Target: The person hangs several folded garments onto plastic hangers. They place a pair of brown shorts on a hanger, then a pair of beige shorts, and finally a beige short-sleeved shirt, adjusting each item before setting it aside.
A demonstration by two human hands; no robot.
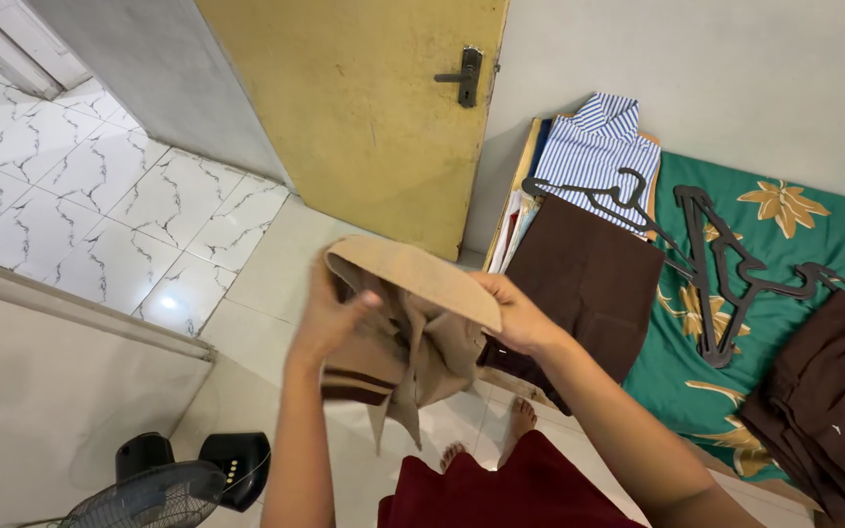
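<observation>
Both hands' grip closed on tan garment (413, 323): left hand (330, 318) bunches near-left side, right hand (515, 315) pinches folded top edge, held mid-air above floor (276, 264). Risk: loose lower folds dangling; weak pinch could let cloth slip, fold collapse.

A yellow door (364, 108) stands against grey walls (735, 78) above a glossy marble-patterned tile floor (100, 196), a black fan (149, 494) low down.

both hands (422, 318) gripping tan garment (413, 323), hangers (726, 264) nearby
</observation>
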